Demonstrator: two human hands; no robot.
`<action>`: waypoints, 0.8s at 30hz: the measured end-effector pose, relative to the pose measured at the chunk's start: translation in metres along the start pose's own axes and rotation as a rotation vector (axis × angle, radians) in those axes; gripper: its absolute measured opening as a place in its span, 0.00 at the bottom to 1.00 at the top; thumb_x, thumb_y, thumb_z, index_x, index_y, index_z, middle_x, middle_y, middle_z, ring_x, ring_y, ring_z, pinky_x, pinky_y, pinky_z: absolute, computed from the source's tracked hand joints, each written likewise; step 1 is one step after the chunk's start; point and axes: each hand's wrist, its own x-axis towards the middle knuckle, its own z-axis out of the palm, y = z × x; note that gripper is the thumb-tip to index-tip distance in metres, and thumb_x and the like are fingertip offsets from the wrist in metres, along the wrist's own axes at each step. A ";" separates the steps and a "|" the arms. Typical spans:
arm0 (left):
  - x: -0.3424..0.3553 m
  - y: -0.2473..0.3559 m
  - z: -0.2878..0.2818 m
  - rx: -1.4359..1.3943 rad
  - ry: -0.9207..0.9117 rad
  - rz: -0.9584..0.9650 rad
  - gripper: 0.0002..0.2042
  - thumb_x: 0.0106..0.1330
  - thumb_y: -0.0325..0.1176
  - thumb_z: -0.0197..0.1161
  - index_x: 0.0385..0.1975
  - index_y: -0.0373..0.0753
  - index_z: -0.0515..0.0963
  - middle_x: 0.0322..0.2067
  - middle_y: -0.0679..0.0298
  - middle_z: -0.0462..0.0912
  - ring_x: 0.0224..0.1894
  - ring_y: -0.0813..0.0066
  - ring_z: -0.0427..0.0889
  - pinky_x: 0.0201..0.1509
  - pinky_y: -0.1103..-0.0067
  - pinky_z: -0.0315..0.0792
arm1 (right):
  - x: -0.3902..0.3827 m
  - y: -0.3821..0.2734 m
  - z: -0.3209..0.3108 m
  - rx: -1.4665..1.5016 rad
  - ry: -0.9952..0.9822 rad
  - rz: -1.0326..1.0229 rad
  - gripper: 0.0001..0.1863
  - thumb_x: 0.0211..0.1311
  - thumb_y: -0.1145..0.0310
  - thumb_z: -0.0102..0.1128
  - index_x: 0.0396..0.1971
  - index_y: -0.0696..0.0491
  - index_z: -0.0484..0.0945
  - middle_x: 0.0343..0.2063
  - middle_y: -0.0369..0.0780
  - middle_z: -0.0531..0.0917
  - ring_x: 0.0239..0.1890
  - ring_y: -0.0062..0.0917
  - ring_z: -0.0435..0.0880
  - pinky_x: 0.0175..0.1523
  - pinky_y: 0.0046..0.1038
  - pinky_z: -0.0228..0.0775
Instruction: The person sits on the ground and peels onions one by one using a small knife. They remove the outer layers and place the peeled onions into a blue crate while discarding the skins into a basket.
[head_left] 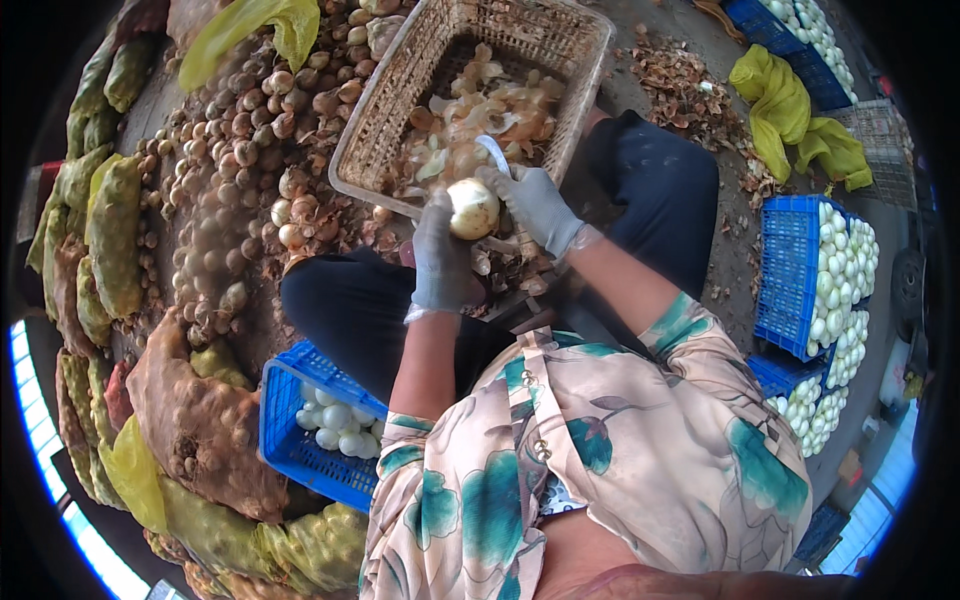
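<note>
A pale, partly peeled onion [472, 209] is between my two gloved hands, over the near rim of a dirty plastic crate [352, 165]. My left hand [440, 255], in a grey glove, is closed round the onion's left side. In my right hand [540, 208], gloved alike, is a small knife [493, 152] with a short curved blade pointing up and away from me. The right fingers are beside the onion's upper right edge; whether they touch it I cannot tell. Loose onion skins [490, 110] lie inside the crate.
Unpeeled onions [245, 150] are heaped on the floor at left, with full mesh sacks [200, 420] beyond. A blue crate [300, 455] of peeled onions is by my left leg. More blue crates [790, 270] are stacked at right, near yellow mesh bags [775, 100] and scattered skins [690, 95].
</note>
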 end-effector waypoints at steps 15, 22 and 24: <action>-0.020 0.034 -0.001 0.029 -0.134 0.271 0.37 0.56 0.46 0.74 0.59 0.24 0.71 0.54 0.52 0.80 0.55 0.61 0.82 0.64 0.67 0.74 | -0.074 -0.084 -0.020 -0.130 -0.183 -0.079 0.19 0.74 0.55 0.59 0.35 0.58 0.81 0.17 0.39 0.80 0.19 0.28 0.81 0.25 0.28 0.72; -0.016 0.029 -0.007 0.088 -0.066 0.256 0.37 0.56 0.41 0.75 0.60 0.23 0.70 0.53 0.52 0.80 0.55 0.61 0.82 0.64 0.67 0.74 | -0.083 -0.097 -0.021 -0.633 -0.161 -0.491 0.18 0.74 0.54 0.57 0.32 0.55 0.80 0.23 0.50 0.82 0.30 0.48 0.84 0.33 0.43 0.74; -0.020 0.031 -0.004 0.113 -0.036 0.273 0.36 0.56 0.40 0.75 0.60 0.23 0.70 0.53 0.51 0.81 0.54 0.61 0.82 0.64 0.67 0.74 | -0.082 -0.100 -0.018 -0.716 -0.170 -0.497 0.17 0.74 0.57 0.56 0.31 0.56 0.80 0.23 0.51 0.81 0.29 0.51 0.82 0.33 0.43 0.72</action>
